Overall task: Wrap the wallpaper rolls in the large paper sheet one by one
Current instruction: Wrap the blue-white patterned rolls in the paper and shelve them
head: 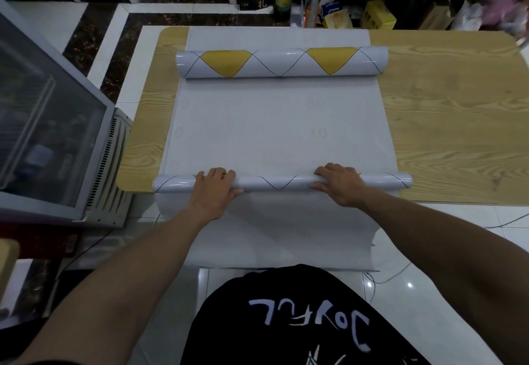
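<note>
Here, a thin wallpaper roll point(282, 182) lies crosswise in the lower middle of the frame, on the large paper sheet point(274, 129) near the table's point(446, 124) closest edge. The left hand point(213, 190) grips the roll towards its left end, fingers curled over the top and thumb on the near side. The right hand point(340, 185) grips it the same way towards the right end. The sheet's near end hangs off the table. A thick wallpaper roll point(282, 62) with yellow diamonds lies on the sheet in the upper middle, well apart. A glass-fronted cabinet point(43, 124) stands at the left.
</note>
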Available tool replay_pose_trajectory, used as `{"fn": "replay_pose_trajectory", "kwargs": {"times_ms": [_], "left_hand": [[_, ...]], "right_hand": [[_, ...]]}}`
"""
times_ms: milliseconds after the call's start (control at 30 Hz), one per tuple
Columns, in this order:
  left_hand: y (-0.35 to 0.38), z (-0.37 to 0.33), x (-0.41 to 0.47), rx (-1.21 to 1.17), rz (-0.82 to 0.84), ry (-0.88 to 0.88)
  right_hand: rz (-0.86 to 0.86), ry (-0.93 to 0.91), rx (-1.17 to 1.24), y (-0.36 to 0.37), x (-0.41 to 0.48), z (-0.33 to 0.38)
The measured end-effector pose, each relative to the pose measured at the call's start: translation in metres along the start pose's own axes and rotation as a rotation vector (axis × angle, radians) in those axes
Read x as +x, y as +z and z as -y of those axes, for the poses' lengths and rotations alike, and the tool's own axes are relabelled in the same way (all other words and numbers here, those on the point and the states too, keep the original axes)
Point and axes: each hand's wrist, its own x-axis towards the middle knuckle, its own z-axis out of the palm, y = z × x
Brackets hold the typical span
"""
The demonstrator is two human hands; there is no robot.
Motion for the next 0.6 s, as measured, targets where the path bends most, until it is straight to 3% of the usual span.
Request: {"fn": "replay_pose_trajectory", "kwargs": {"times_ms": [367, 600], "left_hand": [[-0.0044, -0.0010, 0.0028, 0.035, 0.027, -0.035], [-0.0049, 0.0040, 0.0027, -0.044, 0.017, 0.018]], "right_hand": [[-0.021, 0.033, 0.093, 0.0072, -0.0010, -0.0038], [-0.080, -0.004, 0.018, 0.0071, 0.0007, -0.0074]]}}
